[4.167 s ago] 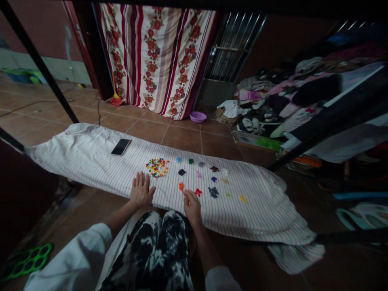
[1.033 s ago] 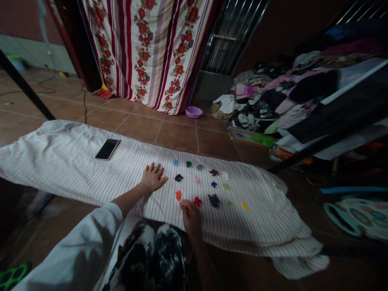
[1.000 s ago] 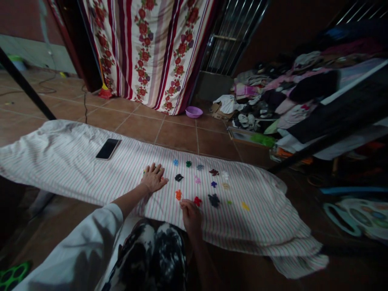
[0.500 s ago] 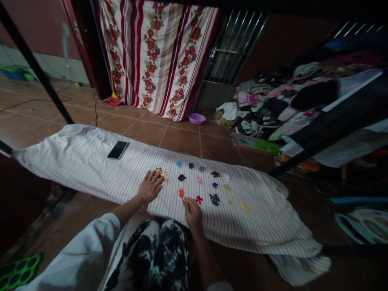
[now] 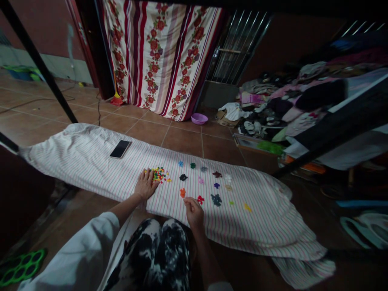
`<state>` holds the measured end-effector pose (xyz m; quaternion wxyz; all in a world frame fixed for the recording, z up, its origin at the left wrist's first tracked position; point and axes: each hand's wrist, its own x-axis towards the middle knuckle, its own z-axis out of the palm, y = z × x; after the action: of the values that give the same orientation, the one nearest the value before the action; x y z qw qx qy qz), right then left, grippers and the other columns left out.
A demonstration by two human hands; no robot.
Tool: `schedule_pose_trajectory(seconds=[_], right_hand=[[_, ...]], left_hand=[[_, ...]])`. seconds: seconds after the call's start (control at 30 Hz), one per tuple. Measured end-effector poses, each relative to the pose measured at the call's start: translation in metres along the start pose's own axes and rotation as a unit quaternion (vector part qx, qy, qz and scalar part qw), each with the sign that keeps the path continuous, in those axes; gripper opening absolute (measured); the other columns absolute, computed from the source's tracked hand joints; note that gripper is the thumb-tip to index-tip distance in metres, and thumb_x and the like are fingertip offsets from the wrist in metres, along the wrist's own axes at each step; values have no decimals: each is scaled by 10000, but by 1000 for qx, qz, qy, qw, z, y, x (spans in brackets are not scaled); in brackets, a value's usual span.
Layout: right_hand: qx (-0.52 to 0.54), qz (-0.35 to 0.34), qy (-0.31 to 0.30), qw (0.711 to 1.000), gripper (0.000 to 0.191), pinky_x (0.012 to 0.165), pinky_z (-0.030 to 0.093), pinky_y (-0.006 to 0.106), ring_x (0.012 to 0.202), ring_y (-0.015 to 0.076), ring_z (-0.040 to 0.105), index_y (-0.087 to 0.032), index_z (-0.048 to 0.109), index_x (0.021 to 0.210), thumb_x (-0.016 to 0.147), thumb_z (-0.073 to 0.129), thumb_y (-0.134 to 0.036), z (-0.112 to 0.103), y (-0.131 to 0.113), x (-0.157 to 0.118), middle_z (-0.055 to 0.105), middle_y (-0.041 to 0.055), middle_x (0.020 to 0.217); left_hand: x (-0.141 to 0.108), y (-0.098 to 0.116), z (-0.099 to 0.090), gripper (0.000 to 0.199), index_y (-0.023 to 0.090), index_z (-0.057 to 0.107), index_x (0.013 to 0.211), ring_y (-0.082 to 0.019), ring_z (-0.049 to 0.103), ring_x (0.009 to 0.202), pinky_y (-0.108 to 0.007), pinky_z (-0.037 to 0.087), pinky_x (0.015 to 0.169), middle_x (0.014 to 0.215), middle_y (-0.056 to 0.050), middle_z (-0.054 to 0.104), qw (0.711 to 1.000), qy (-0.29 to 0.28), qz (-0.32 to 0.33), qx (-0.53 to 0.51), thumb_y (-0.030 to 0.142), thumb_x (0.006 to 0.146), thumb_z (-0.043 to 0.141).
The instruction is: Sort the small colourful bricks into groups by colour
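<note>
My left hand [image 5: 146, 185] lies flat with fingers stretched out at the left edge of a pile of small mixed-colour pieces [image 5: 159, 174], touching some of them. My right hand [image 5: 194, 210] is pinched closed just below the small orange pile [image 5: 182, 192]; what sits between its fingertips is too small to make out. Around it are single-colour piles: red pieces [image 5: 200, 199], dark grey pieces [image 5: 216, 199], black pieces [image 5: 183, 177], pink pieces [image 5: 201, 180], yellow pieces [image 5: 247, 207] and several others. All rest on a striped cloth [image 5: 145, 151].
A phone [image 5: 120, 149] lies on the cloth at the left. Dark metal bars [image 5: 45, 68] slant on both sides. Beyond are a purple basin [image 5: 199, 119], a floral curtain [image 5: 163, 60] and a heap of clothes [image 5: 279, 101]. A green object with round openings [image 5: 22, 266] is at lower left.
My left hand has slid left off the mixed pile, uncovering more of its pieces. The right hand keeps its pinch near the orange pile. The view has shifted slightly.
</note>
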<state>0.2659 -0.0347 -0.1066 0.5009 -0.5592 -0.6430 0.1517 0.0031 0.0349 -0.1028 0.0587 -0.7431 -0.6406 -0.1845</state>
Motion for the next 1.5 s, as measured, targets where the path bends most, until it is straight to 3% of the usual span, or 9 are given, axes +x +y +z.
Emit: schedule_pose_trajectory(seconds=[0.2,0.37,0.57,0.8,1.03,1.23,1.5], right_hand=[[-37,9,-15,999,289,749,541,305,804,180,671,-200,699,760,857,443,-294,-2,0,2,720,69,854],[-50,12,-28,998,286,773,537,312,818,173,673,-207,696,764,851,434,-282,-4,-1,2,724,60,880],[-31,-18,-23,999,270,782,532,310,836,165,667,-210,677,779,874,435,-281,-5,-1,1,719,57,877],[-34,4,-23,999,269,753,532,300,809,171,665,-215,676,743,846,433,-268,-2,3,2,720,55,849],[-4,30,-20,999,247,754,532,307,821,185,661,-219,688,767,836,458,-280,1,7,0,716,60,859],[41,31,-7,999,224,751,540,315,811,191,660,-219,681,757,833,498,-322,5,15,-1,707,64,843],[46,33,-16,998,228,765,539,305,822,185,660,-224,684,771,841,500,-339,6,18,-2,711,57,855]], left_hand=[[27,1,0,660,136,387,1420,-354,279,1388,-560,281,1073,1470,-178,392,999,-52,-5,-10,545,919,255],[47,12,0,600,192,397,1417,-347,214,1414,-584,232,1085,1507,-140,342,994,-98,48,-17,511,935,235],[61,27,2,610,270,398,1415,-391,228,1396,-641,219,1061,1514,-92,346,991,-121,61,-25,583,904,289],[39,37,-3,574,330,426,1393,-377,284,1370,-593,242,1069,1476,-56,413,991,-64,118,-13,593,893,323],[10,22,-15,502,338,394,1409,-295,258,1399,-500,226,1112,1495,-37,385,982,-29,186,-21,487,933,338],[0,10,-14,512,325,370,1423,-327,177,1424,-536,216,1110,1499,-33,380,985,-55,163,-18,490,942,314],[-5,-2,-22,554,261,357,1438,-314,141,1437,-496,240,1119,1552,-27,267,988,-109,104,-14,501,948,257]])
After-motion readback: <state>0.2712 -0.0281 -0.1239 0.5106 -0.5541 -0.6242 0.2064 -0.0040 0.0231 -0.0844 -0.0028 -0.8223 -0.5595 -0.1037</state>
